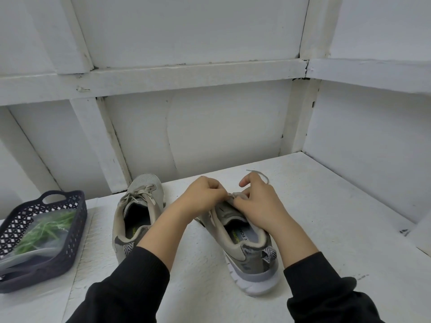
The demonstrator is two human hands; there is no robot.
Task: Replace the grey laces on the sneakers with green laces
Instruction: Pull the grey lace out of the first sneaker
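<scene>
Pinches grey lace (236, 195) with left hand (205, 194) and right hand (255, 200) atop the right sneaker (247, 252), apparently to unthread it, keeping green laces (46, 227) basketed well left of it.

I have one view to report, the head camera. It sits above the near edge of the tabletop (314, 206), faces forward and tilts down toward it. The lens is wide-angle: the beams of the white wall (210, 127) bow. Range is close: black sleeves (130, 287) enter from the bottom edge, with left grip (205, 194) and right grip (256, 201) just below centre.
</scene>
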